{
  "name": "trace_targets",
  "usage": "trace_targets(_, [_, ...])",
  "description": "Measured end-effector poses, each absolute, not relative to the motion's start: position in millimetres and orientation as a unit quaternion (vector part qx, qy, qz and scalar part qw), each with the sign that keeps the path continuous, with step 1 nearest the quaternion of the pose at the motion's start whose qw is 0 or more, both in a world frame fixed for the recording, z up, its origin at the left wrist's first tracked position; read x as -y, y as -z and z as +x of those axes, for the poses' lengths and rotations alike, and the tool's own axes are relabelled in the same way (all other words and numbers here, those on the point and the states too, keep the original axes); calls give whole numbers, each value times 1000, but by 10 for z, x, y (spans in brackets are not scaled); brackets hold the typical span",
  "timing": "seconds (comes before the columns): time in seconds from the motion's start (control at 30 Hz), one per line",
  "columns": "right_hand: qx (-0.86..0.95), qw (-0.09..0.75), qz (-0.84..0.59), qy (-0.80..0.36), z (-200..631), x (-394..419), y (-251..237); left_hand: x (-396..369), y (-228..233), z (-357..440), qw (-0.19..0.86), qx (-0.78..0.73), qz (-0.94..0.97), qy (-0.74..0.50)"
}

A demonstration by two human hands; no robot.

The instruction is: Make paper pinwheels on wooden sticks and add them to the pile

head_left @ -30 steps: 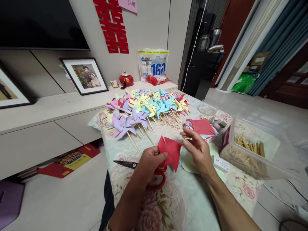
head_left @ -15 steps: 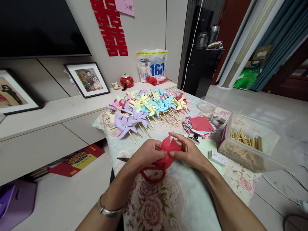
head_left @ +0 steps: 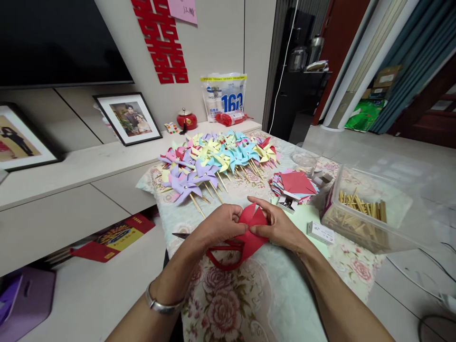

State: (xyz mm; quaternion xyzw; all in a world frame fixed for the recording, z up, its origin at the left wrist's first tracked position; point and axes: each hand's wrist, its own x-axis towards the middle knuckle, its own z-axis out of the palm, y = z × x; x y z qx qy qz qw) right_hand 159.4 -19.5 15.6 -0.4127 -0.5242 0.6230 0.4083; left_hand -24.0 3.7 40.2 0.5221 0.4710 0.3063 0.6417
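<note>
We hold a red paper piece [head_left: 252, 227] between both hands, just above the tabletop [head_left: 270, 294] and directly over the red-handled scissors [head_left: 224, 254], which lie under our wrists. Our left hand [head_left: 217, 224] pinches the paper's left edge with thumb and fingertips closed on it; our right hand [head_left: 280, 227] grips the right side, forefinger stretched along the top. The paper is cut into pointed flaps, two of them sticking up and away from us, toward the pile of pinwheels [head_left: 217, 159]. It has no clear long axis; it sits roughly flat, tilted a little toward us.

To fold well, we judge that each tip should be brought to the centre in turn, the left hand pinning the gathered tips while the right bends the next one gently, without creasing. Beyond the scissors to the right lie the stack of paper squares [head_left: 295, 184] and the clear box of sticks [head_left: 363, 213].
</note>
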Motion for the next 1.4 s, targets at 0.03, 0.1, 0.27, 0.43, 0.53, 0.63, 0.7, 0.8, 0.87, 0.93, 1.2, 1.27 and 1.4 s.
trace_targets(0.03, [527,409,-412,-620,1589,198,-163,-47,-401,-233,647,-462,536,-283])
trace_targets(0.1, [536,409,-414,-611,1582,206,-182,-70,-392,-221,651,-444,567,-238])
trace_targets(0.27, [542,417,-430,-590,1584,210,-217,-113,-384,-232,656,-435,574,-225])
trace_targets(0.43, [512,472,-437,-569,1591,177,-209,-51,-418,-263,667,-448,498,-325])
trace_targets(0.53, [486,512,-443,-552,1587,159,-219,45,-394,-204,676,-437,448,-389])
trace_targets(0.63, [467,541,-448,-538,1585,151,-234,152,-333,-64,696,-403,404,-436])
trace_targets(0.7, [456,556,-450,-530,1584,150,-237,205,-284,50,715,-378,375,-453])
trace_targets(0.8, [446,570,-448,-525,1579,149,-225,232,-213,195,697,-390,339,-497])
trace_targets(0.87, [445,574,-444,-525,1571,148,-212,225,-174,254,679,-403,320,-523])
trace_targets(0.93, [446,573,-441,-527,1557,148,-200,216,-146,280,667,-416,304,-538])
trace_targets(1.2, [453,542,-418,-571,1572,151,-168,218,-109,186,653,-430,300,-547])
trace_targets(1.27, [466,553,-424,-545,1598,131,-140,204,-93,139,667,-408,295,-549])
trace_targets(1.4, [534,589,-434,-424,1626,96,-74,170,-97,40,683,-393,259,-559])
